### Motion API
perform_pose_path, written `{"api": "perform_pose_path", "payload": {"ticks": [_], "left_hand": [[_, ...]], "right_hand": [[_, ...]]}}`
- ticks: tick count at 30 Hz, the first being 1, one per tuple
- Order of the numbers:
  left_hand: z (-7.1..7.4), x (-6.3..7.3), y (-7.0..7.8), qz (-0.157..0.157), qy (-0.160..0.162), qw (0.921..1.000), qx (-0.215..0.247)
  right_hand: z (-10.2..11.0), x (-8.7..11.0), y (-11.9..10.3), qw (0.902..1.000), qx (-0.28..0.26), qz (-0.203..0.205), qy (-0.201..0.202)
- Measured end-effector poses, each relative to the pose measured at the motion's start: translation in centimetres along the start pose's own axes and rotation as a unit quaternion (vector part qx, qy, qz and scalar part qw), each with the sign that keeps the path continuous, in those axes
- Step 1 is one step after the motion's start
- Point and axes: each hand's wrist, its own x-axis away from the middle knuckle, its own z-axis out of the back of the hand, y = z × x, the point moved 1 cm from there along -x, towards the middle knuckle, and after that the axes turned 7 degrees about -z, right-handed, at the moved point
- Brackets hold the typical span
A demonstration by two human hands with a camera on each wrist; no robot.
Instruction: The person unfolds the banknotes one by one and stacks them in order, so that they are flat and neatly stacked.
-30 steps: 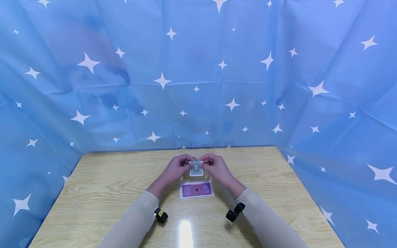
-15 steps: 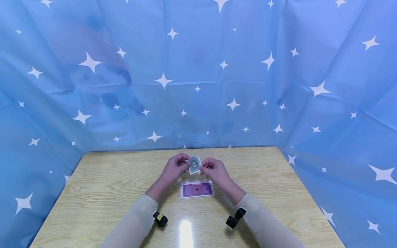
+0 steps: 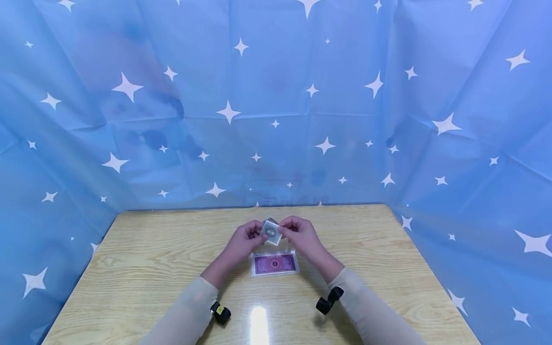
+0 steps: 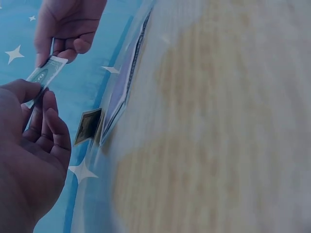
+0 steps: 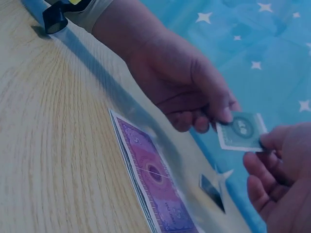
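Observation:
A small folded green banknote (image 3: 270,232) is held above the wooden table (image 3: 142,254), tilted on a corner. My left hand (image 3: 258,235) pinches its left edge and my right hand (image 3: 283,229) pinches its right edge. The left wrist view shows my left hand's (image 4: 39,97) thumb and fingers on the note (image 4: 46,73), with the right hand (image 4: 68,41) gripping the other end. In the right wrist view the note (image 5: 242,130) hangs between my right hand (image 5: 267,153) and left hand (image 5: 194,92). A purple banknote in a clear sleeve (image 3: 275,263) lies flat just below the hands.
A blue cloth with white stars (image 3: 276,120) hangs round the table's back and sides. The sleeved purple note (image 5: 153,172) lies near the table's middle. A small dark patch (image 5: 211,187) shows on the glossy top beyond it; I cannot tell what it is.
The folded note has turned from square-on to tilted on a corner between the fingers. Both hands have shifted a little, still pinching it.

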Motion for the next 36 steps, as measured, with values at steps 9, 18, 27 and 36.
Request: {"api": "perform_pose_path", "payload": {"ticks": [9,18,27,36], "left_hand": [[-0.14,0.48,0.10,-0.014,-0.018,0.9996,0.013],[-0.22,0.48,0.33,-0.033,0.000,0.9995,0.001],[-0.31,0.46,0.30,-0.034,0.028,0.9989,0.014],[-0.19,0.63,0.43,-0.035,0.028,0.9989,0.016]], "right_hand": [[0.24,0.38,-0.45,0.9971,0.041,0.021,-0.061],[0.10,0.64,-0.63,0.9944,0.051,0.035,-0.085],[-0.28,0.69,-0.31,0.9978,0.036,0.028,-0.047],[-0.38,0.91,-0.58,0.9978,0.041,0.034,-0.039]]}}
